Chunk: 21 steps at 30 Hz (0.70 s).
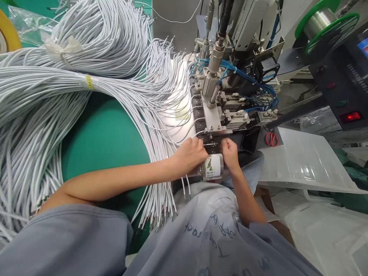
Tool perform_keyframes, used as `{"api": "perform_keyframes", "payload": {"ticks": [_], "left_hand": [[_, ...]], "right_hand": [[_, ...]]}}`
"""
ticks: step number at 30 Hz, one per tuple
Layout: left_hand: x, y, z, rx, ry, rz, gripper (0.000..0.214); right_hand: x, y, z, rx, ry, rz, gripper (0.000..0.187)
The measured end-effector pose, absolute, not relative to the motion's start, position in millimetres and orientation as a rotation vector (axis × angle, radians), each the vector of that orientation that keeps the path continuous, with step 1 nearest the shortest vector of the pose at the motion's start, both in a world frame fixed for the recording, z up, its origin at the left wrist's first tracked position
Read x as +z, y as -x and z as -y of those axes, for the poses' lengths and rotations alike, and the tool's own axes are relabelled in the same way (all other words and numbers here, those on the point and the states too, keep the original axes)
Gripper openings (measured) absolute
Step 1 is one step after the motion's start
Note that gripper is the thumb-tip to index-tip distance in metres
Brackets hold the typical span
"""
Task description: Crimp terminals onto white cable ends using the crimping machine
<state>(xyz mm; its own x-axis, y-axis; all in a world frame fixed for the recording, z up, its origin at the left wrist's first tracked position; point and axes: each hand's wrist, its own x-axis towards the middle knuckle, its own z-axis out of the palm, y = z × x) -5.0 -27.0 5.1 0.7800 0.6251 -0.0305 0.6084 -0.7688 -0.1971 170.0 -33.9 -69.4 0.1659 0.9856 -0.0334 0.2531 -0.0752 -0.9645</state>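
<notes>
My left hand [190,156] is closed around a white cable, at the front of the machine's fixture row. The stripped end of a cable [211,144] lies across a dark slot just past its fingers. Across that slot, my right hand [230,152] is a fist with thumb and fingers pressed together. What it pinches, if anything, is too small to make out. Between and below both hands sits a clear container with a white label [213,167]. Several white cables [161,126] run from the large bundle toward the fixtures.
The pneumatic machine [211,82], with metal cylinders and blue hoses, rises just beyond my hands. A solder wire spool [320,23] and a control box [342,84] stand at the right. Red scissors [271,139] lie beside a dark phone-like slab [250,139]. Green mat [106,134] covers the left.
</notes>
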Motion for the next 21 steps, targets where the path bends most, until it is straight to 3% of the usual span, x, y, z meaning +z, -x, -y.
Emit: {"api": "perform_keyframes", "payload": {"ticks": [5, 9, 11, 14, 17, 21], "left_hand": [[11, 9, 15, 0.129, 2.744, 1.130, 0.022], [9, 10, 6, 0.187, 2.739, 1.316, 0.027], [10, 8, 9, 0.145, 2.771, 1.302, 0.026], [12, 5, 22, -0.078, 2.928, 1.127, 0.020], [12, 3, 33, -0.481, 3.135, 0.893, 0.030], [5, 4, 27, -0.895, 3.336, 0.742, 0.034]], "right_hand": [[-37, -159, 86, 0.688, 1.584, 1.277, 0.026], [-29, -123, 127, 1.073, 1.608, 1.686, 0.010], [-34, -107, 134, 1.194, 1.589, 1.770, 0.013], [-37, -100, 135, 1.161, 1.575, 1.823, 0.017], [-26, -116, 129, 0.988, 1.641, 1.803, 0.006], [-8, -146, 111, 0.913, 1.581, 1.490, 0.004]]}}
